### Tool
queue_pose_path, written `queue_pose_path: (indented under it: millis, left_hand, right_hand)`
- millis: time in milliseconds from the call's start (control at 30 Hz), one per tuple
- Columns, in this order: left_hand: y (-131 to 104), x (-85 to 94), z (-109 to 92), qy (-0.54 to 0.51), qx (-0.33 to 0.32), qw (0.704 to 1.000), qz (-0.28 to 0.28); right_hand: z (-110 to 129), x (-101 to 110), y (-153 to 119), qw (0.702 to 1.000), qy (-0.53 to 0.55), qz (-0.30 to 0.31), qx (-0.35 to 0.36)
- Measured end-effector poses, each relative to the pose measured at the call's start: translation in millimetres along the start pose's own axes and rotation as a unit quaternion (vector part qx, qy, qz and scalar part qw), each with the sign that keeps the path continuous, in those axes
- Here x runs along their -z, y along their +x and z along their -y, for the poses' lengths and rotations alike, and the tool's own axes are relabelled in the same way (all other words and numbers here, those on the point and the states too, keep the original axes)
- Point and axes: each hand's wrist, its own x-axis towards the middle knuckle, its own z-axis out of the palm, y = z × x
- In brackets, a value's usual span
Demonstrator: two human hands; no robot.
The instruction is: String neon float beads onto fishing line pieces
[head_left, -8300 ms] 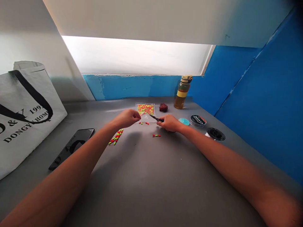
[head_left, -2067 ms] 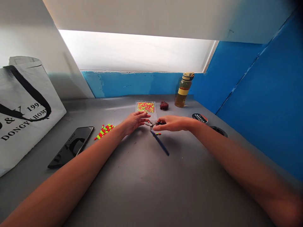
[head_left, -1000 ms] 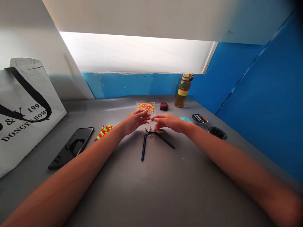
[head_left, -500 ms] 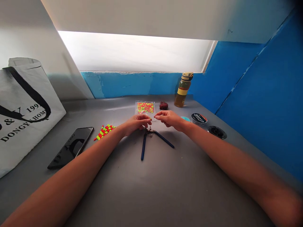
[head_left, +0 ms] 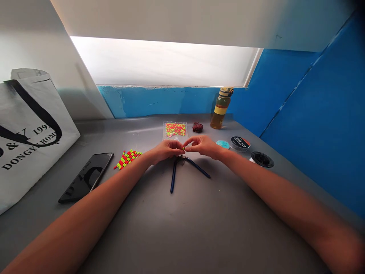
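A tiny yellow-green bead [head_left: 184,148] sits pinched at the fingertips of my left hand [head_left: 167,150]. My right hand [head_left: 203,146] meets it from the other side, thumb and index finger closed at the bead; any thread between them is too fine to make out. Just below both hands, pliers with dark blue handles [head_left: 173,179] lie spread on the table, their jaws partly hidden by my left fingers. Behind the hands rests a clear bag of red and yellow beads [head_left: 175,129]. Left of my left wrist lies a patch of red and yellow-green beads [head_left: 127,159] in rows.
A dark phone [head_left: 87,177] and a white bag [head_left: 34,125] occupy the left side of the grey table [head_left: 182,228]. Toward the back right stand a bottle [head_left: 220,110] and a dark red thread bundle [head_left: 197,127]. Round spools [head_left: 240,143] lie beside my right forearm.
My right hand has moved left and slightly down, so its fingertips now meet those of my left hand at the bead. The pliers and the other things stay put.
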Motion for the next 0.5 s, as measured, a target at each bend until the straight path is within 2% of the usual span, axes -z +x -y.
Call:
queue_pose_path:
  millis: [233, 500]
  left_hand:
    - [0.0, -1.5, -1.4, -0.001, 0.004, 1.0, 0.003]
    - [0.8, -0.6, 1.0, 0.009, -0.002, 1.0, 0.012]
  right_hand:
    - [-2.9, -2.1, 1.0, 1.0, -0.009, 0.016, 0.001]
    - [-2.9, -5.9, 1.3, 0.999, -0.027, -0.008, 0.014]
